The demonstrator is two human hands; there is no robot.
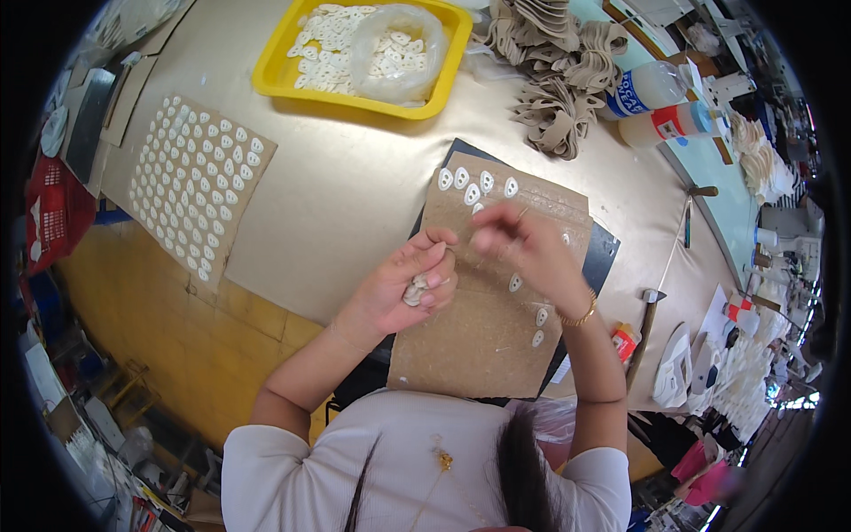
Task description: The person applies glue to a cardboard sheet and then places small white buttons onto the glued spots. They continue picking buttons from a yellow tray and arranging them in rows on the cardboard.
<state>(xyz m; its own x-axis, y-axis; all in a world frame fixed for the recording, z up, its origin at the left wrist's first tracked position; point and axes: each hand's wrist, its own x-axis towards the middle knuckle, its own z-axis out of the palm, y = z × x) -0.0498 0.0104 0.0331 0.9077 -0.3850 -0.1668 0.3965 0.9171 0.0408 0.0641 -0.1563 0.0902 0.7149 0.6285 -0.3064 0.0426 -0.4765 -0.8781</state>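
My left hand (412, 279) is closed around several small white pieces (414, 291), which show between its curled fingers and palm. Its thumb and forefinger tips meet above them. Close by on the right, my right hand (532, 253) hovers over a brown cardboard sheet (461, 346); its bent fingers are smeared by motion, and whether they grip a piece does not show. Flat, rounded white pieces with two holes, like a white piece (487, 182), lie in a loose row along the sheet's far edge and down its right side. Under the sheet lies a dark board (603, 257).
Another cardboard sheet (253, 168) at left carries many white pieces in rows. A yellow tray (266, 80) at the back holds loose pieces and a plastic bag (363, 53). Beige curved stacks (558, 111), bottles (651, 124) and a hammer (651, 297) stand or lie to the right.
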